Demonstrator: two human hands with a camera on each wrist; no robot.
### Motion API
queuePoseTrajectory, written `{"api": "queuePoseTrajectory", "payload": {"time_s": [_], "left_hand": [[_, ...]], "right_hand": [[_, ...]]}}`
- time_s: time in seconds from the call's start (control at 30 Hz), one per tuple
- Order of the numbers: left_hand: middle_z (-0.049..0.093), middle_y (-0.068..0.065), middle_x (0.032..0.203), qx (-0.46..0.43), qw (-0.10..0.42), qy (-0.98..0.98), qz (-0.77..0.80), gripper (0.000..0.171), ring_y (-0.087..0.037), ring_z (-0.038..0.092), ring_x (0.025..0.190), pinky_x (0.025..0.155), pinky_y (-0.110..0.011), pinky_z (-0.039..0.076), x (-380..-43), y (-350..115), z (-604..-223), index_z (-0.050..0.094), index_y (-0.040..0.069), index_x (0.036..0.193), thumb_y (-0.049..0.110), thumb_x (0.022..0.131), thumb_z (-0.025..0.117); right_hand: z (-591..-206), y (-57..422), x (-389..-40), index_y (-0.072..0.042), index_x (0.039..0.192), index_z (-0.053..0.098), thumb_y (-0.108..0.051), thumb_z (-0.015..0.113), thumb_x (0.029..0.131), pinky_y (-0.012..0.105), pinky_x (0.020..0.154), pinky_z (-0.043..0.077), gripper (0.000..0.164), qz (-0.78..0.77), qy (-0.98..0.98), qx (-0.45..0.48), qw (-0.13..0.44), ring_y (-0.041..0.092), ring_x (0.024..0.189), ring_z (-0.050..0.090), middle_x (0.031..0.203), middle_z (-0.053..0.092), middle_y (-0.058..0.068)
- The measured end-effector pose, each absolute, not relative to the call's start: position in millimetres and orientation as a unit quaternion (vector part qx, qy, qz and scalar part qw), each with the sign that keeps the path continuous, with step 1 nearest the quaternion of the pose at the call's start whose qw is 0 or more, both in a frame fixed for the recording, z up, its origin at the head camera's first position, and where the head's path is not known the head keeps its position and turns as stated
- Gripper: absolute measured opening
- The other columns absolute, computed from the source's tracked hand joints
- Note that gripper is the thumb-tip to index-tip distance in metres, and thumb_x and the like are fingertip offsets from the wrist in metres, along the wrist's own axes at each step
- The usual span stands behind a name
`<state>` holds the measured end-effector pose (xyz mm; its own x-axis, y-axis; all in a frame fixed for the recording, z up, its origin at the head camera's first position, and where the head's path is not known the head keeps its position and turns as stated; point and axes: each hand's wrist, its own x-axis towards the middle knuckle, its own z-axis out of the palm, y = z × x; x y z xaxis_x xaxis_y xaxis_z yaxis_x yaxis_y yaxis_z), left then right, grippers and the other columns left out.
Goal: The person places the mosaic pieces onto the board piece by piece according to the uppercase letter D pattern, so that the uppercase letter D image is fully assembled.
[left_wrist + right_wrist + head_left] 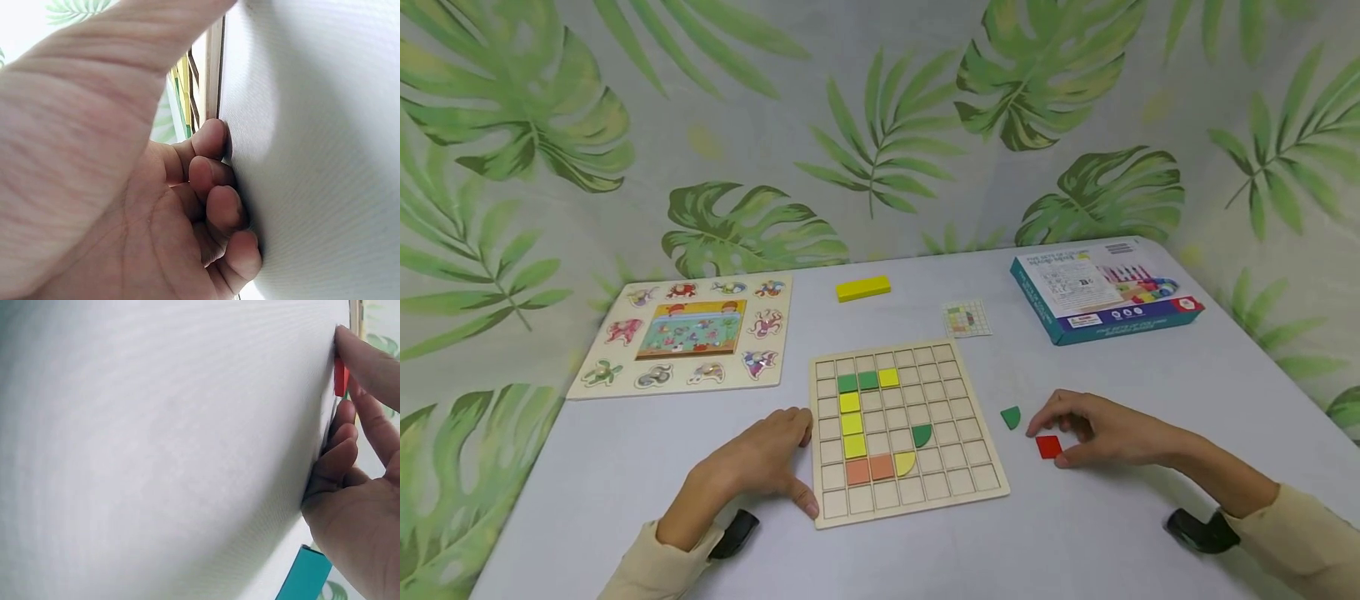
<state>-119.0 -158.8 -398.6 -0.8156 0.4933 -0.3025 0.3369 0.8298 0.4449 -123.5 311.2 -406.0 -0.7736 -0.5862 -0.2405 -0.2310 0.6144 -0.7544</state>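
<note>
A wooden grid board (951,481) lies flat in the middle of the table. My left hand (752,458) rests at its left edge, thumb at the near corner and fingertips bent against the table. Green (847,383), yellow (852,423) and orange (882,467) squares sit on the grid, along with a yellow quarter circle (905,463) and a green one (922,435). Right of the board, my right hand (1101,429) pinches a red square tile (1048,447) between thumb and index finger, low at the tabletop. A loose green quarter circle (1011,417) lies just left of those fingertips.
A small pattern card (967,319) lies behind the board, with a yellow bar (863,288) farther left. A sea-animal puzzle board (767,373) is at back left. At back right stands a teal-sided box (1120,337). Leaf-print cloth (910,108) hangs behind the table.
</note>
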Motion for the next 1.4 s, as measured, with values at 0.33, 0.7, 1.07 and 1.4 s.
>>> {"api": "queuePoseTrajectory", "payload": {"time_s": [0.33, 0.7, 1.07, 1.4], "left_hand": [[0.045, -0.002, 0.085, 0.236, 0.196, 0.931, 0.195, 0.078, -0.019, 0.041, 0.081, 0.072, -0.035, 0.036, -119, -160, -397, 0.045, 0.011, 0.092, 0.049, 0.048, 0.097], [0.044, -0.002, 0.086, 0.242, 0.195, 0.93, 0.194, 0.078, -0.019, 0.04, 0.081, 0.071, -0.034, 0.035, -119, -162, -397, 0.044, 0.011, 0.093, 0.05, 0.049, 0.096], [0.044, -0.002, 0.086, 0.243, 0.193, 0.931, 0.191, 0.078, -0.019, 0.04, 0.081, 0.071, -0.034, 0.034, -118, -161, -397, 0.044, 0.012, 0.093, 0.05, 0.049, 0.096], [0.044, -0.001, 0.086, 0.243, 0.191, 0.931, 0.194, 0.077, -0.019, 0.039, 0.082, 0.071, -0.033, 0.034, -117, -160, -395, 0.044, 0.012, 0.093, 0.048, 0.05, 0.096]], "right_hand": [[-393, 302, -127, -0.021, 0.114, 0.068, -0.024, 0.081, 0.084, 0.023, 0.071, 0.047, 0.033, -0.324, 0.875, -0.283, 0.222, 0.016, 0.086, 0.055, 0.096, 0.06, -0.004], [-370, 286, -139, -0.021, 0.114, 0.067, -0.026, 0.077, 0.088, 0.024, 0.077, 0.051, 0.028, -0.214, 0.909, -0.305, 0.189, 0.004, 0.085, 0.056, 0.1, 0.064, -0.013], [-372, 230, -160, -0.024, 0.106, 0.068, -0.027, 0.076, 0.09, 0.029, 0.078, 0.05, 0.019, -0.229, 0.89, -0.356, 0.171, 0.005, 0.084, 0.056, 0.098, 0.065, -0.015], [-373, 189, -169, -0.021, 0.102, 0.068, -0.023, 0.075, 0.09, 0.029, 0.076, 0.05, 0.014, -0.219, 0.881, -0.384, 0.167, 0.006, 0.082, 0.056, 0.091, 0.063, -0.014]]}}
